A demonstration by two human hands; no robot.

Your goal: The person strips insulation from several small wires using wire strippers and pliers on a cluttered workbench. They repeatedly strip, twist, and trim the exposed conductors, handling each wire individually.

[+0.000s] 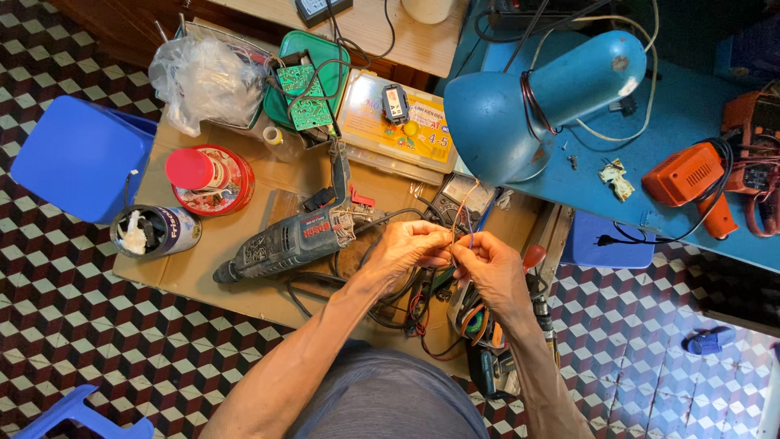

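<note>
I see both hands meeting at the centre, fingertips pinched together on a few thin wires (463, 213), orange and blue, that rise from between them. My left hand (409, 248) pinches the strands from one side, thumb against forefinger; my right hand (490, 268) closes on them from the other, so the two grips almost touch. The wires stand above the cardboard-covered work surface (244, 268), just in front of my body.

Directly under the left hand lies a grey-green power drill (296, 240) with its black cord looping toward me. Below the right hand I make out a tangle of red, black and orange leads (471, 321) and small tools, too cluttered to tell apart. Behind the wires sits a meter with a dial face (455, 195), partly hidden.

Further out, a blue desk lamp (536, 102) leans over a blue table (691, 114), where an orange power tool (691, 179) rests. To the left I see a red-lidded round tin (211, 177), a dark can (154, 230) holding white scraps, a green circuit board (305, 97), a crumpled clear plastic bag (203, 77) and a blue plastic stool (81, 154).
</note>
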